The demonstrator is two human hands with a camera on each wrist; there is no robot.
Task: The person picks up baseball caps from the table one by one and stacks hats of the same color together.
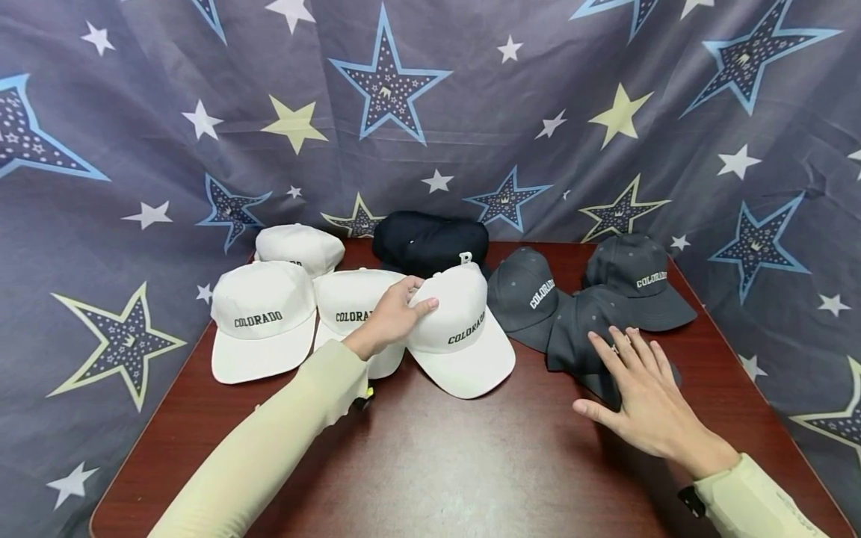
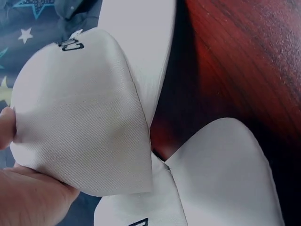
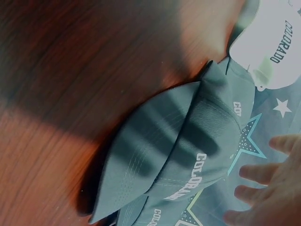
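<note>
My left hand (image 1: 392,317) grips a white baseball cap (image 1: 449,323) by the side of its crown, the thumb on the front. COLORADO is lettered across that cap, and its brim points toward me. In the left wrist view the cap's crown (image 2: 84,117) overlaps another white cap. On the right, my right hand (image 1: 639,400) is spread with straight fingers over the nearest dark grey cap (image 1: 577,329), hiding much of its front. The right wrist view shows this grey cap (image 3: 207,132) with finger shadows across it and the fingers beside it.
Three more white caps, one at the front left (image 1: 262,299), one beside it (image 1: 356,288) and one behind (image 1: 299,243), stand left. A navy cap (image 1: 427,243) is at the back. Two more grey caps (image 1: 521,288) sit right. A star-patterned cloth (image 1: 430,90) hangs behind the brown table (image 1: 437,463).
</note>
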